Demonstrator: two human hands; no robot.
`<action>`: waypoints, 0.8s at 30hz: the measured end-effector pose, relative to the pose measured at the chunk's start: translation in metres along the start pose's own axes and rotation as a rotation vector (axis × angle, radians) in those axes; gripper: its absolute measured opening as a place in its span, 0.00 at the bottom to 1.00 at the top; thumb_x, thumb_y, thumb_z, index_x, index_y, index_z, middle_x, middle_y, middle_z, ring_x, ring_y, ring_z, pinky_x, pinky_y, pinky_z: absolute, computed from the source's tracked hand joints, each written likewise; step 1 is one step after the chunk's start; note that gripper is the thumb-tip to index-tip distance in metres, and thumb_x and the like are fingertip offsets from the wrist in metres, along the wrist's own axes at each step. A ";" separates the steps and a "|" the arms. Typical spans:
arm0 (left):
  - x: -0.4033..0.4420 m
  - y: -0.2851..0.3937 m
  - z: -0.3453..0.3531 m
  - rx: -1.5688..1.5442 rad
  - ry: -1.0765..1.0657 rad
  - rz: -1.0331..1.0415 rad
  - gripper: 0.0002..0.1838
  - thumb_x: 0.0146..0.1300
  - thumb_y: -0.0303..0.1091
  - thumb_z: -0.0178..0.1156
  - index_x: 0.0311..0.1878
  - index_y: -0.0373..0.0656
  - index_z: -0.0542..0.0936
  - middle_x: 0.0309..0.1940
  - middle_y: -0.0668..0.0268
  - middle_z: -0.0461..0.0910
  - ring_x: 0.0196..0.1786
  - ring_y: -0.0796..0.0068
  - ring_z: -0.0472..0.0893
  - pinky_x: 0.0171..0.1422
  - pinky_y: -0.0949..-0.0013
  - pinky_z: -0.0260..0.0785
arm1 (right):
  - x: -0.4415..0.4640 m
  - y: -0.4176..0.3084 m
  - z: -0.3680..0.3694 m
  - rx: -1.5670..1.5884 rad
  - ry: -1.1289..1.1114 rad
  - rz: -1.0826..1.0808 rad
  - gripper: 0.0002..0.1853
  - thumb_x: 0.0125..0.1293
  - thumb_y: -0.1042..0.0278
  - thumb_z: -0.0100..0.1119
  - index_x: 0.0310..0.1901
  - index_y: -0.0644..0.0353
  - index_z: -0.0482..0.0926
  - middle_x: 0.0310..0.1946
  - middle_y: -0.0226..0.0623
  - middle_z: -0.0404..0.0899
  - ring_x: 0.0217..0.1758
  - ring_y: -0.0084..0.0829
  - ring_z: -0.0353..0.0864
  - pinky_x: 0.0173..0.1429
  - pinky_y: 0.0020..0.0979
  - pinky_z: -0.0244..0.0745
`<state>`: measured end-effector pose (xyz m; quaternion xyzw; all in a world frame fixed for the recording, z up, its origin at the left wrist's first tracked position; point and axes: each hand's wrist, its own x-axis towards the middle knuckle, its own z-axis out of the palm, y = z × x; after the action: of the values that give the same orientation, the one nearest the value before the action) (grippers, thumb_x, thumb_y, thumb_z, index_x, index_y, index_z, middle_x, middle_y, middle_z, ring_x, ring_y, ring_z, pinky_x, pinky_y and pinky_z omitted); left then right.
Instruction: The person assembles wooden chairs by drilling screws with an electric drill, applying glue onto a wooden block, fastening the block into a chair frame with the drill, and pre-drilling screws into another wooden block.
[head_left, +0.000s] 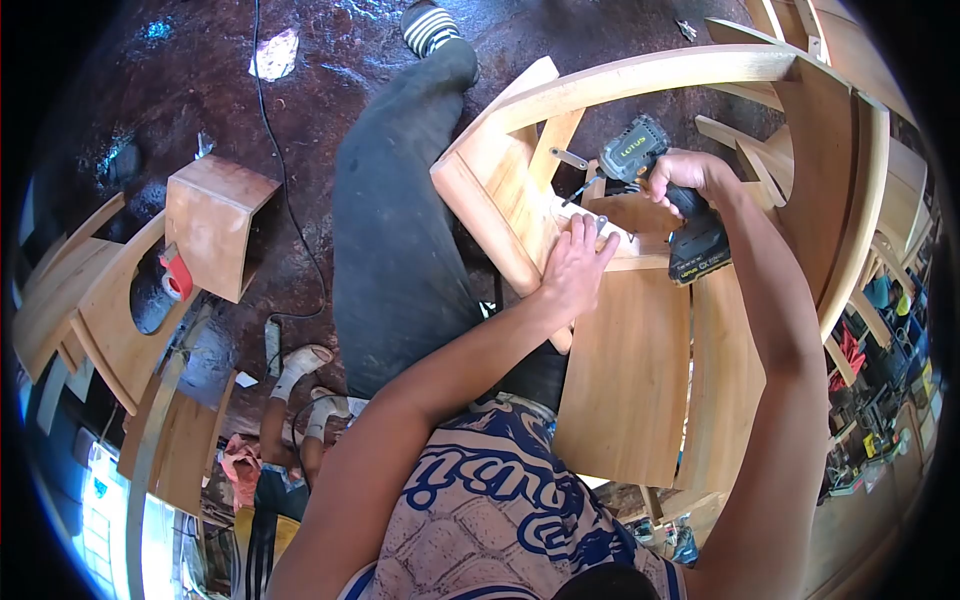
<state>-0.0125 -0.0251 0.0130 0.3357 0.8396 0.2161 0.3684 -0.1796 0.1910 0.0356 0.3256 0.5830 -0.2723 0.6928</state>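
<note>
A wooden chair frame (640,75) with a curved top rail and slatted panels (625,390) lies against my legs. My right hand (690,180) is wrapped round the grip of a cordless drill (633,148), whose bit points left toward the inner corner of the frame. My left hand (577,262) presses on a light wooden piece inside that corner, fingers spread, with a small metal fitting at the fingertips. Another small metal plate (569,158) shows just left of the drill's head. What lies under my left palm is hidden.
A wooden box (215,215) stands on the dark floor at the left, with a red tape dispenser (177,272) beside it. A black cable (285,190) crosses the floor. Another person's feet (305,365) show at lower left. Tools (880,440) and wooden parts crowd the right.
</note>
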 end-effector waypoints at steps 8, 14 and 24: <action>-0.001 0.000 -0.004 -0.012 0.006 0.016 0.47 0.48 0.40 0.70 0.75 0.50 0.65 0.69 0.42 0.62 0.72 0.45 0.61 0.71 0.55 0.61 | -0.002 -0.007 0.004 -0.030 -0.023 -0.016 0.07 0.47 0.72 0.62 0.30 0.57 0.80 0.19 0.33 0.77 0.18 0.27 0.76 0.27 0.33 0.75; -0.004 0.001 0.000 0.001 0.062 0.027 0.48 0.46 0.41 0.71 0.74 0.49 0.66 0.68 0.42 0.63 0.71 0.45 0.62 0.70 0.55 0.62 | -0.006 -0.013 0.005 -0.039 0.008 0.016 0.06 0.46 0.72 0.62 0.29 0.58 0.80 0.19 0.34 0.77 0.18 0.28 0.76 0.26 0.33 0.74; -0.001 -0.002 0.002 -0.031 0.118 0.040 0.46 0.45 0.41 0.71 0.73 0.48 0.69 0.67 0.42 0.65 0.70 0.47 0.63 0.67 0.55 0.63 | 0.002 -0.018 0.000 -0.092 -0.027 -0.015 0.09 0.46 0.72 0.63 0.33 0.60 0.82 0.19 0.36 0.77 0.19 0.31 0.77 0.27 0.35 0.74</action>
<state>-0.0110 -0.0266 0.0112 0.3334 0.8494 0.2560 0.3190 -0.1931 0.1796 0.0312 0.2853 0.5880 -0.2545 0.7128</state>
